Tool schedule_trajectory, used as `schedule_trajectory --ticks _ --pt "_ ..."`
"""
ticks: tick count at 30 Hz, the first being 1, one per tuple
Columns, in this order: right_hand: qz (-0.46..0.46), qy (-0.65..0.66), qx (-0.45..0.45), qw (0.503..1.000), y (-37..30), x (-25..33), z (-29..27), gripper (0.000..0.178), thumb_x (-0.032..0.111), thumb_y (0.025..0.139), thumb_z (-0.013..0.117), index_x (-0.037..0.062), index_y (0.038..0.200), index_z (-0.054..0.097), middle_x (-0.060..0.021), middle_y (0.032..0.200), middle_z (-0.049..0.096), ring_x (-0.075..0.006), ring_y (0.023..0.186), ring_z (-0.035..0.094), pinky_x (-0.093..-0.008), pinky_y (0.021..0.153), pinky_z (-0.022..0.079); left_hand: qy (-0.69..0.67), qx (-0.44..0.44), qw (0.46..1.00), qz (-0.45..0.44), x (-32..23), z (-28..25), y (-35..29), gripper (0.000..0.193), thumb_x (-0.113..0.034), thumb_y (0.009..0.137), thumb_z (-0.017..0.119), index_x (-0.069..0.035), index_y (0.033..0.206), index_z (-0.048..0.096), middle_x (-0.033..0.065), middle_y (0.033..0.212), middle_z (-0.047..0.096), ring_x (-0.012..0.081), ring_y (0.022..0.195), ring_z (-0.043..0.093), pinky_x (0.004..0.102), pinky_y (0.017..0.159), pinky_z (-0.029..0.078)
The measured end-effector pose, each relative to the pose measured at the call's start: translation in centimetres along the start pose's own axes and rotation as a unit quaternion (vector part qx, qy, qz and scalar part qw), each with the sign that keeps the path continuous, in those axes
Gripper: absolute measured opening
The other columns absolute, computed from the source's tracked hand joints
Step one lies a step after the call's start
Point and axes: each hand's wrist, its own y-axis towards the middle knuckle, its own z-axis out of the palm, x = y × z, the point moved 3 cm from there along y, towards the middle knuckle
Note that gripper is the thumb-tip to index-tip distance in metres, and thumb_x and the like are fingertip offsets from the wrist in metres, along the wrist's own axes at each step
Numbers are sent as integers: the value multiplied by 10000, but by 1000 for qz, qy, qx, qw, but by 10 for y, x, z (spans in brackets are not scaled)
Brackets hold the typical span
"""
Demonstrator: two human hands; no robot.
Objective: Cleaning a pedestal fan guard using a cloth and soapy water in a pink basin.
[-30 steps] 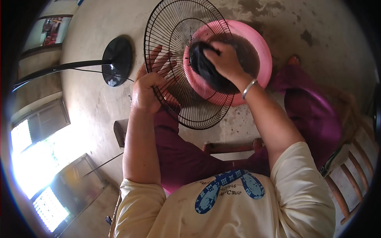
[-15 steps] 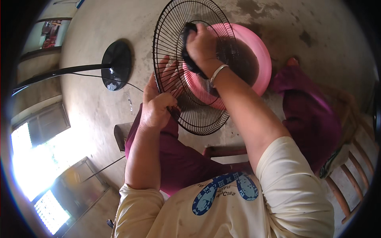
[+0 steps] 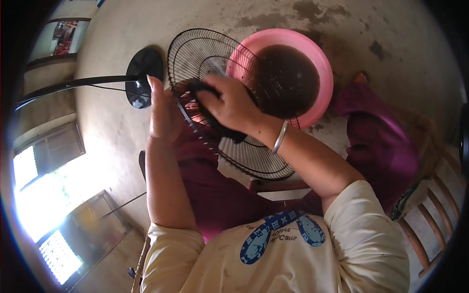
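A black wire fan grille (image 3: 259, 162) is held tilted above my lap, its far side overlapping a pink basin (image 3: 324, 83). Fingers of my left hand (image 3: 164, 117) go behind the left rim of the grille and support it, while the thumb points up outside the wires. My right hand (image 3: 230, 103) is closed on a dark cloth (image 3: 222, 129) and presses it against the inner face of the grille near the left rim. Dark, murky water (image 3: 288, 73) fills the basin. Part of the left fingers is hidden by the wires and the cloth.
Left of the grille, a fan stand with a round black base (image 3: 141, 68) lies on its side, its pole (image 3: 78, 84) reaching leftward. Wet patches (image 3: 312, 10) mark the concrete floor beyond the basin. A slatted wooden chair (image 3: 415, 244) stands at the right.
The grille has tipped flatter and come lower and left, uncovering more of the basin. My right hand has moved the cloth down and left across the wires. My left thumb has lifted upright.
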Motion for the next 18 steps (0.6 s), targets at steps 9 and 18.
schedule_trajectory --ticks 9,18 --pt "-114 -89 -74 987 -12 16 28 191 58 803 579 -14 974 535 -190 855 574 -379 780 573 -414 682 465 -119 -68 989 50 16 29 1 392 -261 935 476 -65 1275 471 190 1175 557 301 1084 555 412 930 453" --pt "102 -374 -130 913 61 -102 -55 225 231 876 502 17 872 570 -209 797 620 -386 764 613 -483 695 488 -35 -70 993 92 12 39 -11 462 -207 940 519 -87 1365 381 132 1178 552 215 1009 590 342 803 531"
